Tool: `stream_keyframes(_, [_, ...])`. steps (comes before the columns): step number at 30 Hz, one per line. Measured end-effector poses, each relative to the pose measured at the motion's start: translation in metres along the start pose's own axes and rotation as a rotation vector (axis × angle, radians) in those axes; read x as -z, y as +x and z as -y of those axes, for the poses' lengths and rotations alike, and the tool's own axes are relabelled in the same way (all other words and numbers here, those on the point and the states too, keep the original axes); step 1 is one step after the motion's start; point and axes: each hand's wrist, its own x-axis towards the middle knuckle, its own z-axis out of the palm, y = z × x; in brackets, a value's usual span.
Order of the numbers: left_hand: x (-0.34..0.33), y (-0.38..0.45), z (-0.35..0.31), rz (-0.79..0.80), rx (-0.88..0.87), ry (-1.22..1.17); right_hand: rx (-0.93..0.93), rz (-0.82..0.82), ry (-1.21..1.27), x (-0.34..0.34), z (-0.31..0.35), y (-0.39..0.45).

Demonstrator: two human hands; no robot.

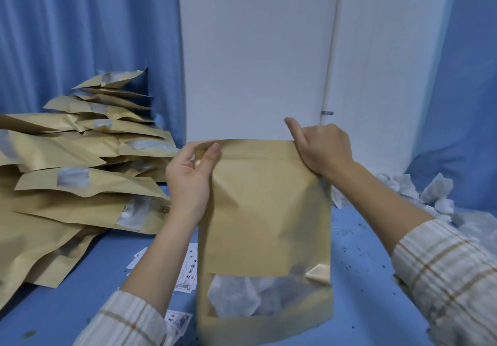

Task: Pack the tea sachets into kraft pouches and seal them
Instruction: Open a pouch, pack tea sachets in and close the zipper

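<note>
I hold a kraft pouch upright in front of me, above the blue table. White tea sachets show through its clear window near the bottom. My left hand pinches the pouch's top left corner between thumb and fingers. At the top right corner, my right hand grips the top edge. The top strip looks pressed flat between the two hands.
A big pile of kraft pouches covers the table's left side. Loose white sachets lie at the right, by the blue curtain. Small printed labels lie under my left arm. A white panel stands behind.
</note>
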Motion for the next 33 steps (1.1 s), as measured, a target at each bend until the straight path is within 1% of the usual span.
stream_keyframes(2, [0.006,0.001,0.003,-0.012,-0.012,-0.005,-0.017,-0.003,-0.036,-0.001,-0.004,0.0])
stream_keyframes(3, [0.007,0.001,0.004,-0.017,-0.013,-0.005,-0.031,-0.008,-0.013,-0.002,-0.005,0.0])
stream_keyframes(6, [0.008,0.002,0.003,-0.012,-0.014,-0.013,-0.091,-0.063,0.125,-0.006,-0.003,0.0])
stream_keyframes(9, [0.007,0.003,0.001,0.004,-0.008,-0.014,-0.118,-0.092,0.211,-0.008,-0.005,0.003])
stream_keyframes(11, [0.008,0.003,0.0,-0.007,0.0,-0.003,-0.131,-0.154,0.307,-0.01,-0.012,0.004])
stream_keyframes(12, [0.011,0.004,0.001,-0.034,0.004,-0.001,-0.158,-0.164,0.384,-0.012,-0.016,0.003])
stream_keyframes(13, [0.014,0.006,0.001,-0.071,0.012,-0.004,-0.203,-0.136,0.495,-0.014,-0.021,0.001])
stream_keyframes(14, [0.019,0.009,0.001,-0.108,0.023,-0.013,-0.26,-0.058,0.642,-0.015,-0.025,-0.005])
stream_keyframes(15, [0.023,0.012,0.0,-0.143,0.033,-0.022,-0.306,0.07,0.81,-0.018,-0.028,-0.015])
stream_keyframes(17, [0.026,0.017,-0.003,-0.215,0.054,-0.041,-0.318,0.428,1.082,-0.029,-0.034,-0.039])
stream_keyframes(18, [0.026,0.019,-0.004,-0.251,0.063,-0.064,-0.31,0.594,1.132,-0.036,-0.037,-0.051])
stream_keyframes(19, [0.025,0.021,-0.006,-0.279,0.063,-0.085,-0.292,0.712,1.139,-0.043,-0.04,-0.061])
stream_keyframes(20, [0.024,0.023,-0.007,-0.297,0.062,-0.087,-0.276,0.761,1.13,-0.051,-0.042,-0.069])
stream_keyframes(21, [0.023,0.024,-0.008,-0.298,0.075,-0.078,-0.281,0.74,1.122,-0.056,-0.041,-0.073])
stream_keyframes(22, [0.024,0.025,-0.007,-0.283,0.118,-0.065,-0.302,0.674,1.122,-0.06,-0.039,-0.075])
stream_keyframes(23, [0.026,0.024,-0.006,-0.242,0.205,-0.052,-0.329,0.6,1.124,-0.062,-0.036,-0.075])
stream_keyframes(24, [0.03,0.022,-0.003,-0.158,0.329,-0.029,-0.354,0.539,1.14,-0.064,-0.032,-0.075])
stream_keyframes(25, [0.037,0.019,0.0,-0.023,0.464,0.012,-0.38,0.492,1.174,-0.066,-0.03,-0.075])
stream_keyframes(26, [0.046,0.011,0.005,0.143,0.581,0.072,-0.412,0.46,1.221,-0.068,-0.028,-0.076])
stream_keyframes(28, [0.062,-0.009,0.012,0.455,0.797,0.195,-0.485,0.463,1.327,-0.072,-0.023,-0.077])
stream_keyframes(29, [0.069,-0.019,0.014,0.528,0.886,0.21,-0.518,0.482,1.37,-0.073,-0.02,-0.078])
stream_keyframes(30, [0.074,-0.025,0.015,0.528,0.942,0.181,-0.544,0.502,1.404,-0.075,-0.015,-0.08])
stream_keyframes(33, [0.091,-0.028,0.014,0.336,1.006,0.061,-0.623,0.543,1.524,-0.081,0.005,-0.084])
